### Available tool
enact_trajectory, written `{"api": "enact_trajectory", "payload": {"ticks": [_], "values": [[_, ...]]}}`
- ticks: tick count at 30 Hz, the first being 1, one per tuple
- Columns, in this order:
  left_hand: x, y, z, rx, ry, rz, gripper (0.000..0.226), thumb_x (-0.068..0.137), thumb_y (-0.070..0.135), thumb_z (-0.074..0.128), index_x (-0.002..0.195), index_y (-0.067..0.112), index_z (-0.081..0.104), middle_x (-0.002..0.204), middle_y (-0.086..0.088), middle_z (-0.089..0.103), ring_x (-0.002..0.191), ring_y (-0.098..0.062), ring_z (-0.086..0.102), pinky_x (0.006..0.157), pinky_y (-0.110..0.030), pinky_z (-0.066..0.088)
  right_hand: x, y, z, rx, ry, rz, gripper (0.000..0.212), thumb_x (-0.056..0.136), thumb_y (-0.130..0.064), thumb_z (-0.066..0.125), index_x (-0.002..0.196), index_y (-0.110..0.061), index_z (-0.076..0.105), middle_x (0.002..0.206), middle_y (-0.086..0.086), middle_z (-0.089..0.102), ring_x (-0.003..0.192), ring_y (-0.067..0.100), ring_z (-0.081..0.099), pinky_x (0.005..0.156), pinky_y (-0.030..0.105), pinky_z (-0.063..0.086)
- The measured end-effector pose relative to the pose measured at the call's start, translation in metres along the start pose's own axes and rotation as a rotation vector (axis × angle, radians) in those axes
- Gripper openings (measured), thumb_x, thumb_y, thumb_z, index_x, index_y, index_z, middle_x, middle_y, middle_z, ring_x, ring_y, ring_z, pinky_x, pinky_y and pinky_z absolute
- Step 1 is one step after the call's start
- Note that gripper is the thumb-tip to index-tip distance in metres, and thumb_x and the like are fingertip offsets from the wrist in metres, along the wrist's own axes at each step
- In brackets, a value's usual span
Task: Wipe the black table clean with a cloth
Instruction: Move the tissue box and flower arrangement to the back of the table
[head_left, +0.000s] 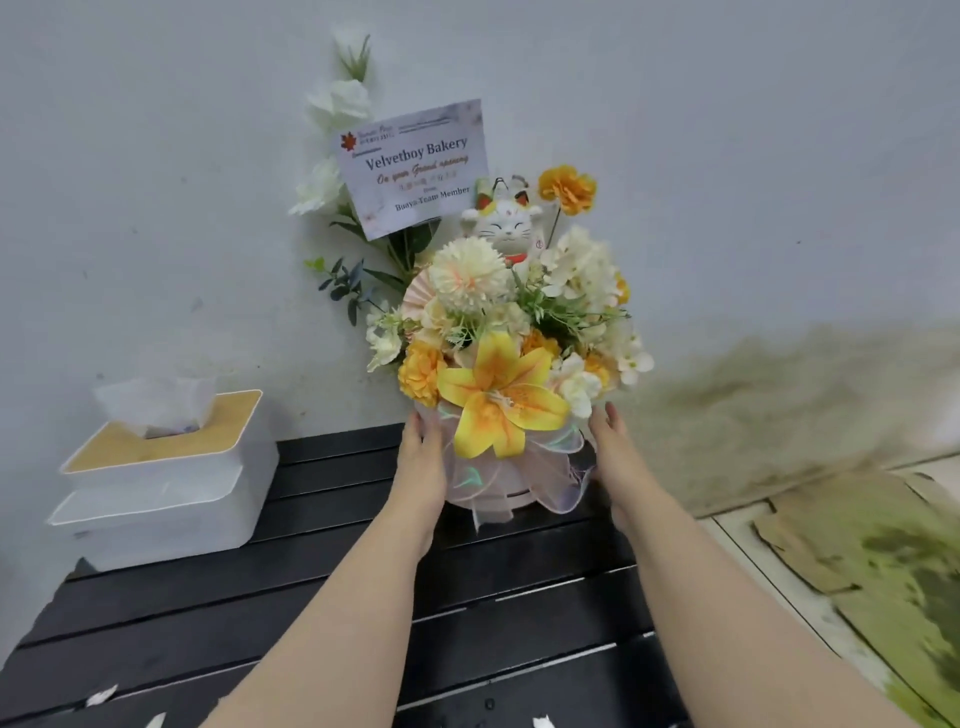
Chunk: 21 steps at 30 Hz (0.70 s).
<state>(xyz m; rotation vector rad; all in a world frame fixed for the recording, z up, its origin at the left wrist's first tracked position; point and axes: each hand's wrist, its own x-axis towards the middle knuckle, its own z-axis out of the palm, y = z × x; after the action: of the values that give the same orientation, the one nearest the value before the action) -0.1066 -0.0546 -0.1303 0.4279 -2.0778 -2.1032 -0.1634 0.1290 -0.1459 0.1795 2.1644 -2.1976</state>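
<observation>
black table (208, 623), white scraps (101, 695) | left hand (423, 457), right hand (613, 452) flat against flower pot (498, 483) sides | tissue box (161, 493) at left

- 2 hands: left hand (423, 460), right hand (615, 452).
- 1 black table (519, 597), slatted; number of slats not countable at the near edge.
- 1 tissue box (156, 499), with 1 tissue (156, 402) standing out of its slot.
- 1 flower arrangement (519, 312) in 1 pink pot (493, 499).
- 1 large yellow lily (501, 402).
- 1 cream pompon bloom (470, 275).
- At least 4 orange blooms (567, 189) in sight; rest hidden among the leaves.
- 1 cat figurine (506, 228).
- 1 printed card (415, 166).
- 3 white scraps (101, 693) along the near table edge.
</observation>
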Motion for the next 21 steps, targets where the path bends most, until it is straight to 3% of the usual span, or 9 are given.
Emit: {"api": "enact_trajectory", "payload": {"ticks": [4, 7, 10, 13, 16, 21], "values": [[0.004, -0.003, 0.006, -0.068, 0.006, 0.021, 0.052, 0.092, 0.050, 0.040, 0.140, 0.049, 0.020, 0.149, 0.012, 0.034, 0.134, -0.016, 0.036, 0.098, -0.033, 0.031, -0.005, -0.003, 0.017, -0.003, -0.205, 0.034, 0.064, 0.083, -0.065, 0.039, 0.138, -0.033, 0.037, 0.133, -0.005, 0.053, 0.112, 0.016, 0.054, 0.087, 0.035, 0.041], [0.009, -0.011, -0.008, -0.102, 0.080, 0.013, 0.052, 0.089, 0.055, 0.042, 0.138, 0.050, 0.024, 0.149, 0.010, 0.035, 0.134, -0.017, 0.038, 0.101, -0.036, 0.035, -0.009, 0.001, 0.030, 0.042, -0.205, 0.034, 0.053, 0.091, -0.055, 0.043, 0.137, -0.033, 0.034, 0.122, -0.009, 0.056, 0.095, 0.004, 0.054, 0.070, 0.028, 0.044], [0.009, -0.013, -0.033, -0.100, 0.184, -0.022, 0.051, 0.091, 0.052, 0.038, 0.139, 0.038, 0.028, 0.146, 0.005, 0.039, 0.131, -0.020, 0.040, 0.098, -0.035, 0.031, -0.021, 0.002, 0.054, 0.050, -0.250, 0.048, 0.053, 0.091, -0.053, 0.046, 0.138, -0.033, 0.031, 0.108, -0.017, 0.055, 0.093, 0.000, 0.053, 0.066, 0.025, 0.043], [0.007, -0.011, -0.064, -0.103, 0.264, -0.004, 0.053, 0.089, 0.046, 0.045, 0.137, 0.028, 0.034, 0.136, 0.002, 0.049, 0.119, -0.018, 0.049, 0.088, -0.031, 0.035, -0.030, 0.006, 0.086, 0.072, -0.296, 0.052, 0.051, 0.091, -0.053, 0.046, 0.137, -0.035, 0.033, 0.115, -0.013, 0.057, 0.099, 0.003, 0.055, 0.073, 0.027, 0.047], [0.003, -0.005, -0.092, -0.057, 0.280, 0.034, 0.051, 0.088, 0.045, 0.048, 0.135, 0.026, 0.039, 0.132, 0.001, 0.054, 0.110, -0.015, 0.053, 0.078, -0.028, 0.040, -0.036, 0.009, 0.116, 0.079, -0.333, 0.038, 0.049, 0.093, -0.056, 0.043, 0.138, -0.039, 0.032, 0.134, -0.008, 0.051, 0.117, 0.014, 0.053, 0.096, 0.037, 0.046], [-0.007, 0.007, -0.114, -0.026, 0.252, 0.002, 0.051, 0.092, 0.039, 0.044, 0.139, 0.024, 0.033, 0.135, -0.003, 0.051, 0.104, -0.016, 0.050, 0.085, -0.030, 0.037, -0.038, 0.009, 0.143, 0.094, -0.337, 0.015, 0.048, 0.093, -0.057, 0.040, 0.138, -0.044, 0.030, 0.142, -0.005, 0.046, 0.126, 0.021, 0.048, 0.107, 0.050, 0.039]]}}
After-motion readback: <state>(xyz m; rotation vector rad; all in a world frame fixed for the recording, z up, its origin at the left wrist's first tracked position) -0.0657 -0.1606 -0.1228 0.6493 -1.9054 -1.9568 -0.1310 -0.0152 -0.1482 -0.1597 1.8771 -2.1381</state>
